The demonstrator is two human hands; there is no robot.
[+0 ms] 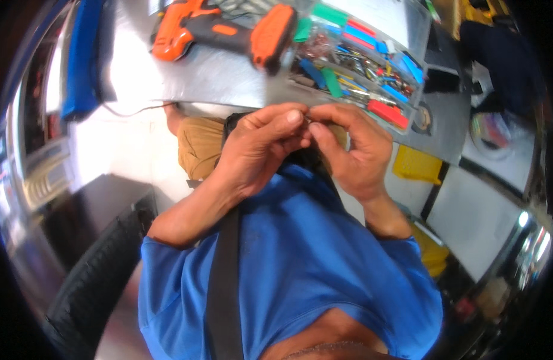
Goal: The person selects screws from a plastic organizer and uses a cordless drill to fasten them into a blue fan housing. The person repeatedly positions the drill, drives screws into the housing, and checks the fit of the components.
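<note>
My left hand and my right hand meet in front of my chest, just short of the table's near edge. Both pinch with thumb and forefinger, the fingertips nearly touching. Something tiny and dark seems to sit between them, too small and blurred to name. Just beyond my hands is a clear plastic organizer box with small screws, bits and red, blue and green pieces in its compartments. An orange and black cordless drill lies on its side on the table to the left of the box.
The grey metal table runs across the far side. A yellow plastic bin sits low at the right, with a roll of tape farther right. At the left are a blue upright panel and a black chair back.
</note>
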